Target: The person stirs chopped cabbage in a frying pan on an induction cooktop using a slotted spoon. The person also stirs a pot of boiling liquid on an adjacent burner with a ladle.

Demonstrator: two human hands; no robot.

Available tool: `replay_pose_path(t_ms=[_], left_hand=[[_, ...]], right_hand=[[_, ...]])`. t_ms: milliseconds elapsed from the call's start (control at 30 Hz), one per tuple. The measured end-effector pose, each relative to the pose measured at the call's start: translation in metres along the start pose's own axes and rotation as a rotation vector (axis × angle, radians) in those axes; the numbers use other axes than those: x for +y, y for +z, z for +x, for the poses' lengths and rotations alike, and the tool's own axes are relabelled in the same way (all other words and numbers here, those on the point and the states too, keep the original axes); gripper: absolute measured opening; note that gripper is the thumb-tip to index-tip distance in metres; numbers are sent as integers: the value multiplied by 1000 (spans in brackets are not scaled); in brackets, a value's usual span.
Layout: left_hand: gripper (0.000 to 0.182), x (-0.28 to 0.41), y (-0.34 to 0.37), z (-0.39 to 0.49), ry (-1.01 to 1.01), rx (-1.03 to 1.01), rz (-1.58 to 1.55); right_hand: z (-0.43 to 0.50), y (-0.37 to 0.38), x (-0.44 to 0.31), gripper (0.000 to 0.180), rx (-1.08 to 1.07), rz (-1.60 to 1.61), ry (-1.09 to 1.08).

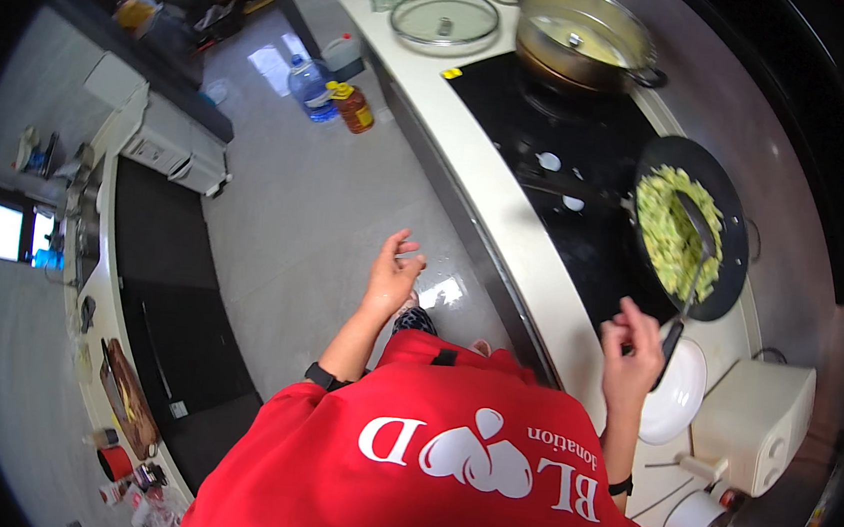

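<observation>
My left hand [392, 272] hangs over the grey floor, empty, with its fingers loosely bent and apart. Beside the black handle of a metal ladle [703, 247], my right hand [633, 350] hovers above the counter's front part with curled fingers and a gap at the thumb; it does not appear to grip the handle. The ladle's bowl rests in chopped pale-green vegetables [666, 228] inside a dark wok [729, 283]. The wok sits tilted in view on a black glass cooktop [581, 255]. Under the ladle's handle end lies a white plate [674, 398].
A large steel pot [583, 59] stands at the cooktop's far end, near a glass lid [445, 21]. A cream appliance [754, 424] and a white pot [693, 517] occupy the right counter. Bottles [313, 88] stand on the floor. Opposite, a counter holds a wooden board [130, 400].
</observation>
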State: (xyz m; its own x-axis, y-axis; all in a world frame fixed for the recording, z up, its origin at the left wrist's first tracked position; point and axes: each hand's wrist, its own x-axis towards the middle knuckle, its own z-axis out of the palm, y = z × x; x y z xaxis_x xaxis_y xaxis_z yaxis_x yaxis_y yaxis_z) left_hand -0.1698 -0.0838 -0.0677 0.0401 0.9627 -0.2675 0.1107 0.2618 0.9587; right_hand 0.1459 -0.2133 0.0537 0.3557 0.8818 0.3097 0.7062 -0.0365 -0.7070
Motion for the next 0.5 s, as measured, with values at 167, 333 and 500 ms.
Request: replay_pose_path(t_ms=[167, 333, 500], left_hand=[[51, 2, -29, 33, 52, -60, 69], [46, 1, -102, 54, -48, -408, 134], [40, 2, -156, 61, -309, -1003, 58]], right_hand=[[-17, 77, -49, 27, -797, 554, 474], [8, 141, -84, 34, -971, 582, 501], [70, 188, -125, 37, -703, 329, 254]])
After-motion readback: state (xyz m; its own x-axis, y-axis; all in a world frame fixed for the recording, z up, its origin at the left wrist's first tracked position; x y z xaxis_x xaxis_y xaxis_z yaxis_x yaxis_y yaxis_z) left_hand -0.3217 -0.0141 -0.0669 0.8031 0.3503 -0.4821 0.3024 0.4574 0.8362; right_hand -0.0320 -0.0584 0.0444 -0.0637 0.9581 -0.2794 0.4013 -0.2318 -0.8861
